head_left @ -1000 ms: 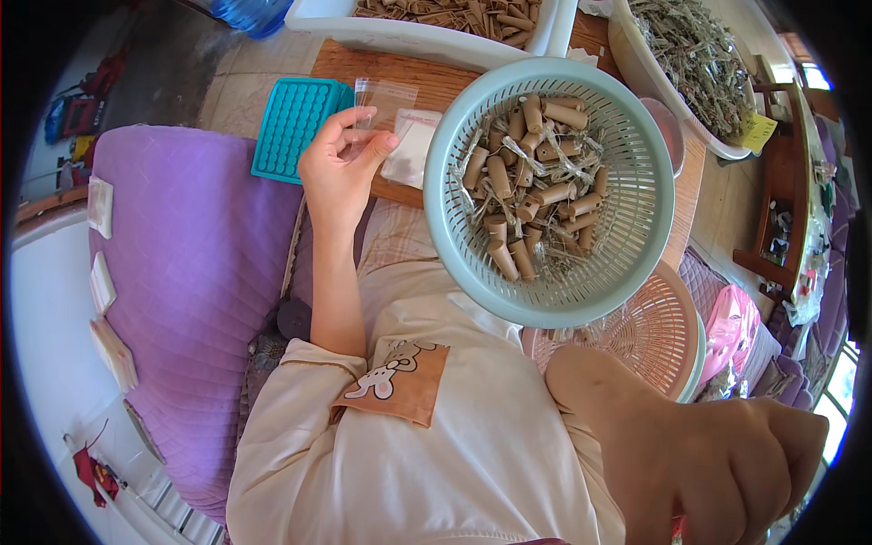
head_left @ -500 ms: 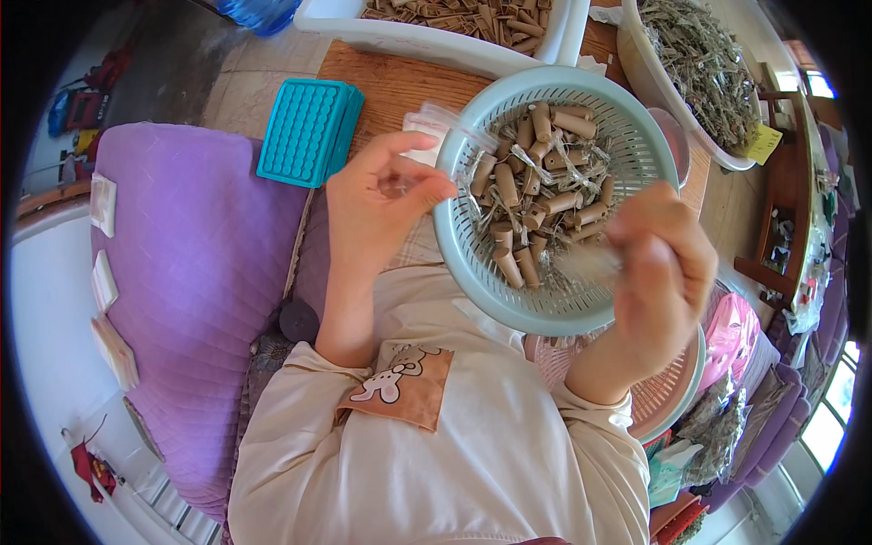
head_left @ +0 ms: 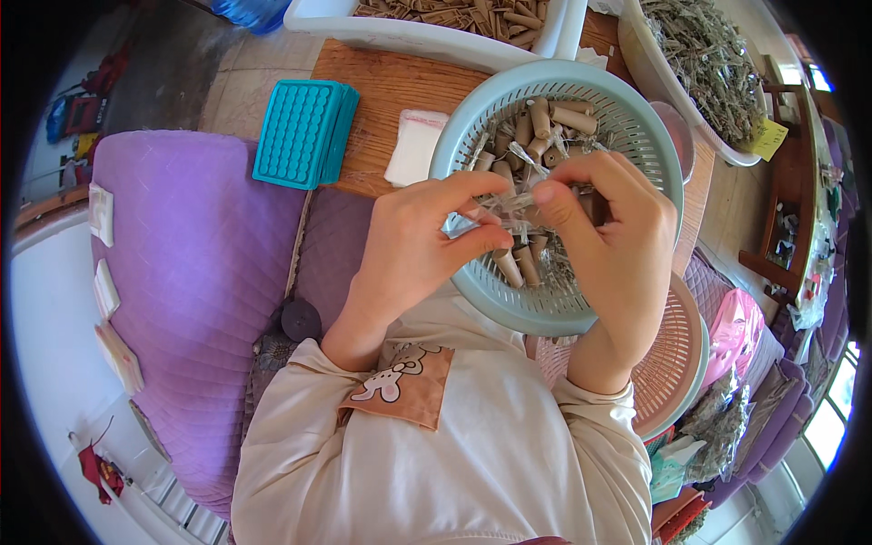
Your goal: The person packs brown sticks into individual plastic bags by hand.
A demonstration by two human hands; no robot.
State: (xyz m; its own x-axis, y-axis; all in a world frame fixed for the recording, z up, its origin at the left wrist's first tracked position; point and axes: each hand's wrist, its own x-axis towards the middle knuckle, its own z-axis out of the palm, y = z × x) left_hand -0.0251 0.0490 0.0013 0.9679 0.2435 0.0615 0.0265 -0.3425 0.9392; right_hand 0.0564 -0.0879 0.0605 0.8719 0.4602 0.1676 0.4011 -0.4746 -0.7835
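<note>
Both my hands meet above the left half of a pale blue-green plastic colander [head_left: 658,145]. My left hand [head_left: 427,232] pinches a small clear plastic bag [head_left: 505,207] between thumb and fingers. Facing it, my right hand [head_left: 613,227] is closed, thumb and forefinger together at the bag's other side; what it grips is partly hidden and too glassy to make out. Brown cork-like cylinders [head_left: 572,121] with bundles of fine clear wire fill the colander below. Left of the colander, a stack of small white-looking bags [head_left: 416,147] lies on the wooden table [head_left: 368,118].
A teal dimpled tray stack [head_left: 300,133] stands on the table's left. Behind are a white bin [head_left: 400,44] of brown cylinders and a pale tub [head_left: 654,77] of tangled wire bundles. A pinkish basket [head_left: 668,363] sits below the colander. Purple quilted padding [head_left: 191,272] lies left.
My left hand has moved right with the clear bag, over the colander. My right hand, blurred before, has come left and up to meet it. The white stack shows more fully.
</note>
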